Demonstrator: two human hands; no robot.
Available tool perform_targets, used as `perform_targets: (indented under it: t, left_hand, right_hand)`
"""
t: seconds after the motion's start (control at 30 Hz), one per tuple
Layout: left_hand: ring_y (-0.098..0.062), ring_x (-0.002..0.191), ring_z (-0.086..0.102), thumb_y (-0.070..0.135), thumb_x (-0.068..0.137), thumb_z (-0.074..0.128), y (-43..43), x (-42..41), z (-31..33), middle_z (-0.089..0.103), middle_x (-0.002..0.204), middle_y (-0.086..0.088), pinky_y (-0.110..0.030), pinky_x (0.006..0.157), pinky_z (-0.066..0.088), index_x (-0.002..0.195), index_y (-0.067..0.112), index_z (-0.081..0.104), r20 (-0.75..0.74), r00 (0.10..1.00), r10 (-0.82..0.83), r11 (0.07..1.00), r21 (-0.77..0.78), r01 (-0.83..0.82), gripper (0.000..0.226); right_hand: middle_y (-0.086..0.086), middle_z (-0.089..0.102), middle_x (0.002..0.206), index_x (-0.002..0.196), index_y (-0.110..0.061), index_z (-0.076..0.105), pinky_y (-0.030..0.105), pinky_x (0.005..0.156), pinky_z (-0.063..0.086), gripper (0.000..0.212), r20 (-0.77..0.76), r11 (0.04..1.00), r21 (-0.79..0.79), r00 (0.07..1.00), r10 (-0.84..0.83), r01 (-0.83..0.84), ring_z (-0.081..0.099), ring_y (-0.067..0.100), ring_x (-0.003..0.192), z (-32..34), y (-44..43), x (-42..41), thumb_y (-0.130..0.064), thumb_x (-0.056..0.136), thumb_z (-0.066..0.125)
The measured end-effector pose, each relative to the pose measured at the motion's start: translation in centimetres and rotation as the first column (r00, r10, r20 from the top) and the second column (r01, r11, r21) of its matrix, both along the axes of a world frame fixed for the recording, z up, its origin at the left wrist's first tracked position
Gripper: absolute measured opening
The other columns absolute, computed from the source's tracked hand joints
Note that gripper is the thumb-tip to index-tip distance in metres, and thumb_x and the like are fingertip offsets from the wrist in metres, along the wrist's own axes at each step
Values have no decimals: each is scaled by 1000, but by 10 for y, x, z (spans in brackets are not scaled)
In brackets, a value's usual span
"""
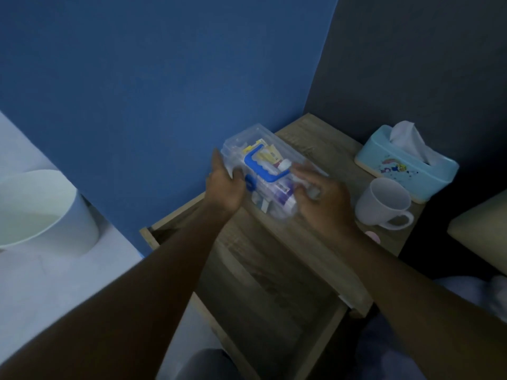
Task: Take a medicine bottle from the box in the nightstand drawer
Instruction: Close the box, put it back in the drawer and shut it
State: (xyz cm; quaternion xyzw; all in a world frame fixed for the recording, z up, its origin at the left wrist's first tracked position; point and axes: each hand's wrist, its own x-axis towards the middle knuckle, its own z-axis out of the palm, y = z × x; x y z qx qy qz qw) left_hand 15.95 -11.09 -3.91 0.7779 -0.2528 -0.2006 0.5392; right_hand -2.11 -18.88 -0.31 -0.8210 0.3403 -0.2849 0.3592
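Observation:
A clear plastic box (241, 144) with a blue handle (263, 168) rests on top of the wooden nightstand (323, 149), near its left edge. Medicine packs and a purple-and-white bottle (285, 194) show through its lid. My left hand (223, 187) grips the box's left side. My right hand (326, 201) grips its near right end, fingers curled on the lid edge. Below them the nightstand drawer (269, 292) stands pulled out.
A light blue tissue box (406, 165) and a white mug (384, 204) stand on the right of the nightstand top. A white bin (41, 212) sits on the floor at left. A blue wall rises behind. A beige cushion edge (480, 231) lies at right.

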Motion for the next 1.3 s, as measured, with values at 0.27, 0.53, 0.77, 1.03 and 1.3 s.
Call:
perform_targets:
  t: [0.27, 0.53, 0.77, 1.03, 1.3]
  left_hand:
    - [-27, 143, 35, 57, 89, 56, -29, 38, 23, 34, 157, -9, -35, 115, 31, 155, 15, 18, -46, 998, -48, 980, 190, 56, 88]
    - [-30, 118, 62, 42, 82, 74, -22, 41, 21, 63, 130, -13, -43, 101, 50, 132, 11, 56, -265, 964, -24, 996, 77, 46, 62]
    - [-25, 106, 65, 28, 83, 75, 29, 5, 37, 63, 125, -9, -44, 97, 54, 113, 15, 54, -399, 915, 56, 998, 18, -53, 38]
    - [-24, 105, 62, 37, 87, 70, 95, -29, 49, 50, 138, -8, -27, 64, 59, 143, 11, 43, -372, 917, 146, 989, 81, -125, 67]
    - [-20, 83, 66, 43, 85, 69, 133, -43, 33, 62, 110, -7, -24, 51, 52, 134, 13, 50, -358, 919, 166, 961, 267, -69, 60]
  right_hand:
    - [2, 69, 111, 127, -15, 62, 0, 37, 35, 38, -185, 866, 323, 923, -338, 382, 56, -5, 70, 3, -29, 4, -34, 94, 60]
    - [-4, 67, 107, 136, -25, 56, 17, 46, 40, 56, -109, 691, 552, 862, -495, 467, 61, 3, 75, -2, -25, 11, -39, 85, 72]
    - [-5, 68, 88, 126, -18, 61, 12, 34, 45, 49, -77, 561, 737, 871, -485, 377, 68, -3, 50, 18, 12, -16, -24, 81, 78]
    - [-17, 69, 90, 124, -24, 65, 12, 47, 53, 50, 84, 556, 784, 840, -537, 277, 70, -10, 66, 20, 86, -61, -19, 77, 82]
    - [-4, 72, 112, 112, -34, 68, 39, 83, 61, 34, 52, 515, 803, 825, -563, 301, 71, 11, 98, -12, 143, -76, -20, 83, 76]
